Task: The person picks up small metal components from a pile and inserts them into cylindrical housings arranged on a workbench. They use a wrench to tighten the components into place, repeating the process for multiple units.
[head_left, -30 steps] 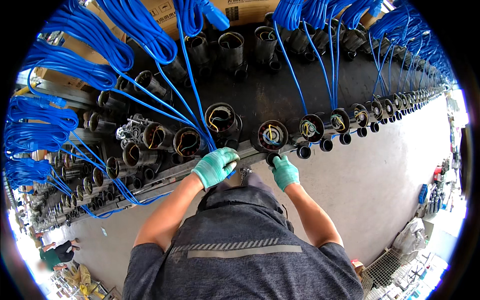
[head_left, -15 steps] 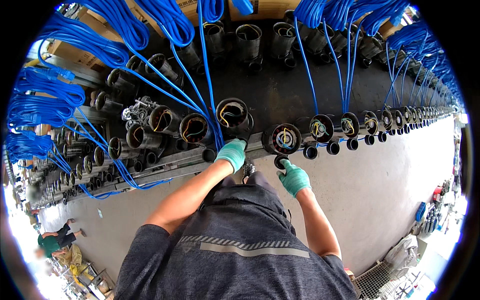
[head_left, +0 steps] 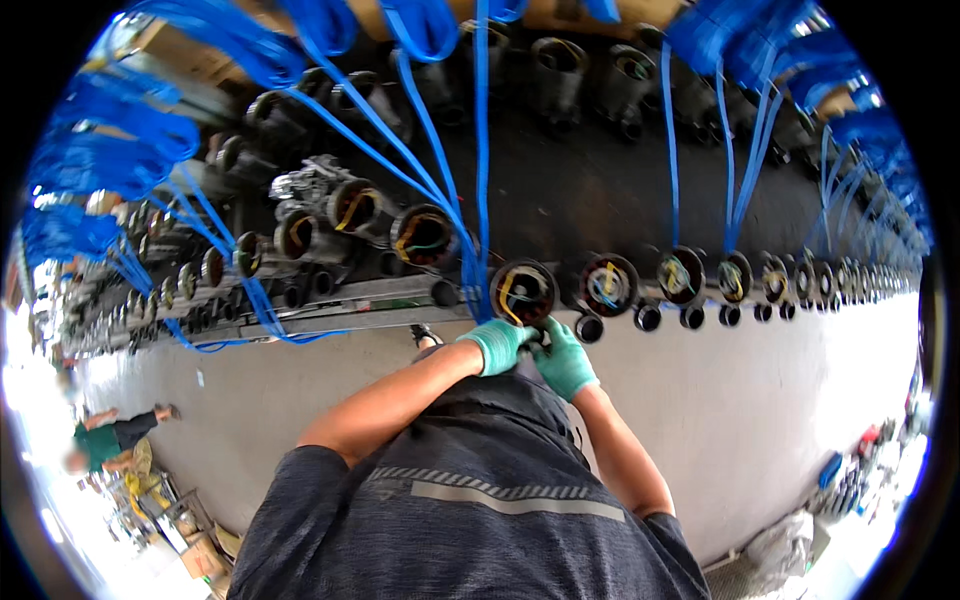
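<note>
A dark cylindrical motor housing [head_left: 522, 292], with windings and yellow and white wires visible inside its round mouth, lies at the bench's near edge directly in front of me. My left hand [head_left: 500, 346], in a green glove, is closed at the housing's lower left side. My right hand [head_left: 566, 362], gloved alike, closes at its lower right, and the two hands nearly meet. Their fingertips and the housing's small pipe stub are mostly hidden. Blue cables [head_left: 478, 270] run down just left of this housing. Another motor housing [head_left: 608, 285] sits right beside it.
More housings line the bench edge on both sides, including one with yellow wires [head_left: 422, 236]. Blue cable coils [head_left: 420, 28] hang above. Metal parts [head_left: 320, 180] are heaped at the left. Beyond the grey floor [head_left: 700, 420], a person [head_left: 105, 440] is at the far left.
The housing at my left hand has come nearer, its mouth tipped toward me. My right hand has left the neighbouring housing's pipe stub and moved left to join my left hand. The view has shifted.
</note>
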Motion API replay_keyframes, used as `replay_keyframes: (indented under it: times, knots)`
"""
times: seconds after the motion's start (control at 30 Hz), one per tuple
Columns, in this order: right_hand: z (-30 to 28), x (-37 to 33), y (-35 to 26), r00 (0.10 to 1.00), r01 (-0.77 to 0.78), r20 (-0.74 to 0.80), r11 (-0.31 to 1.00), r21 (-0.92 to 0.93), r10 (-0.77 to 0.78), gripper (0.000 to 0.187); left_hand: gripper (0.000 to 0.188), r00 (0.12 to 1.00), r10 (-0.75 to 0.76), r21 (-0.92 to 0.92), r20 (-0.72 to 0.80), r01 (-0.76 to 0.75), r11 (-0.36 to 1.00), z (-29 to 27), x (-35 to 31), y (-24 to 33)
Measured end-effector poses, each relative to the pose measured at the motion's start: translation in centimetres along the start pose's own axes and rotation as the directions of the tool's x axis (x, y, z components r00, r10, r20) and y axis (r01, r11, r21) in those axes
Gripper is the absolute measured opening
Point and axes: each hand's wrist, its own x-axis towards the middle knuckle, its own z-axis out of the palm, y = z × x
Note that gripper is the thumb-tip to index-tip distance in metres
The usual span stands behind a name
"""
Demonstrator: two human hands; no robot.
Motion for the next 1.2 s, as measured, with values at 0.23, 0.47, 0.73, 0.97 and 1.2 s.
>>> replay_keyframes:
  times: [0.23, 0.47, 0.73, 0.97, 1.2]
  knots:
    - [-5.8, -0.1, -4.6, 0.917, 0.041, 0.375, 0.901, -0.432, 0.138, 0.036, 0.034, 0.953, 0.001, -0.196, -0.304, -0.063, 0.979, -8.0, -14.2, -3.9]
    - [-6.9, -0.6, -15.7, 0.946, 0.121, 0.321, 0.959, -0.257, -0.033, 0.018, 0.028, 0.278, -0.185, -0.146, -0.943, 0.153, 0.977, -20.4, -23.6, -15.6]
    - [1.1, -0.2, -22.3, 0.960, 0.214, 0.216, 0.962, -0.171, -0.176, 0.025, 0.042, 0.834, -0.195, 0.150, -0.516, 0.312, 0.938, -31.2, -23.8, -21.7]
    - [5.2, -1.0, -22.5, 0.986, 0.060, 0.169, 0.965, -0.257, -0.017, 0.032, 0.039, 0.942, -0.018, 0.511, -0.336, 0.198, 0.837, -30.8, -22.4, -24.5]
    - [8.7, -1.3, -25.0, 0.984, 0.024, 0.177, 0.975, -0.222, 0.016, 0.030, 0.036, 0.484, -0.086, -0.104, -0.871, -0.009, 0.995, -34.2, -27.1, -32.7]
